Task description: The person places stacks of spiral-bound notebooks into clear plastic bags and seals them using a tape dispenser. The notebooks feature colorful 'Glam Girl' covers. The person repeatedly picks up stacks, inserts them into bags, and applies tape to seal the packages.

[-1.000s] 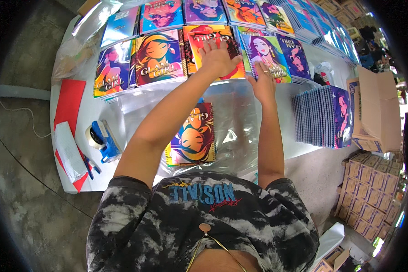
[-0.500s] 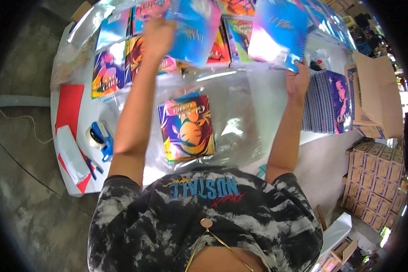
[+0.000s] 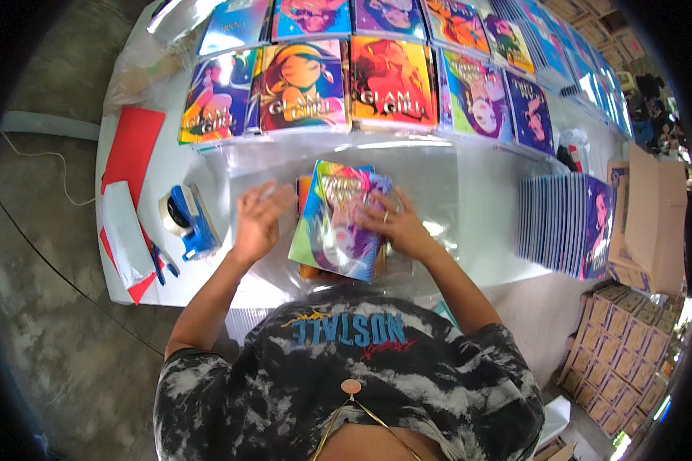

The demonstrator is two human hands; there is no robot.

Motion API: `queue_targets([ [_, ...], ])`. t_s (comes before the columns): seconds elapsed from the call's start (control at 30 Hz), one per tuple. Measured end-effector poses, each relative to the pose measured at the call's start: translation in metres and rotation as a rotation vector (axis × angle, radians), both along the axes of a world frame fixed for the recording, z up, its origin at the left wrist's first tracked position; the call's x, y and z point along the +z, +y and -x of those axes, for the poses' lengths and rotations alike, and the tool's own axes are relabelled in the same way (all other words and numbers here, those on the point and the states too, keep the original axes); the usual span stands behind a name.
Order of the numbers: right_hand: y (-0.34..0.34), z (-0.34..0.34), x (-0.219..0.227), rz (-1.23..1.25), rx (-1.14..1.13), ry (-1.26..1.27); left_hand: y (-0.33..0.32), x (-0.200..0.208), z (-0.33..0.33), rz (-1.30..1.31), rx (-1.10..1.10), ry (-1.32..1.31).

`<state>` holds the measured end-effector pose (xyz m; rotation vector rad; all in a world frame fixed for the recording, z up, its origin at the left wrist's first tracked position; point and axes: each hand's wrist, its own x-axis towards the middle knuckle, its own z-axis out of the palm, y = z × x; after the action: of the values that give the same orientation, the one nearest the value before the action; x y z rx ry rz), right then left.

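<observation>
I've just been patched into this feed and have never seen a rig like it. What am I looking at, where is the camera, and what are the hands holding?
There is no machine: a person works bare-handed, and one fisheye camera on their head looks down, so straight edges bend. On the white table the left hand and right hand rest on a small stack of colourful booklets lying on a clear plastic sheet. I cannot tell how firmly either hand grips. A row of similar booklets lies along the far edge, a fanned stack at the right, and a blue tape dispenser and red card at the left.
</observation>
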<state>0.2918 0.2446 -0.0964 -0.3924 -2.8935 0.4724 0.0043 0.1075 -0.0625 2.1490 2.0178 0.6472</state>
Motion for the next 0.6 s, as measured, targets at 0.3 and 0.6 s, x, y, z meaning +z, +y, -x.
queue_targets([
  [0.3, 0.190, 0.080, 0.066, 0.135, -0.405, 0.268, 0.243, 0.036, 0.122, -0.275, 0.294, -0.253],
  [0.6, 0.353, 0.182, 0.021, 0.032, -0.957, -0.199, 0.325, -0.008, 0.289, 0.137, 1.204, 0.167],
])
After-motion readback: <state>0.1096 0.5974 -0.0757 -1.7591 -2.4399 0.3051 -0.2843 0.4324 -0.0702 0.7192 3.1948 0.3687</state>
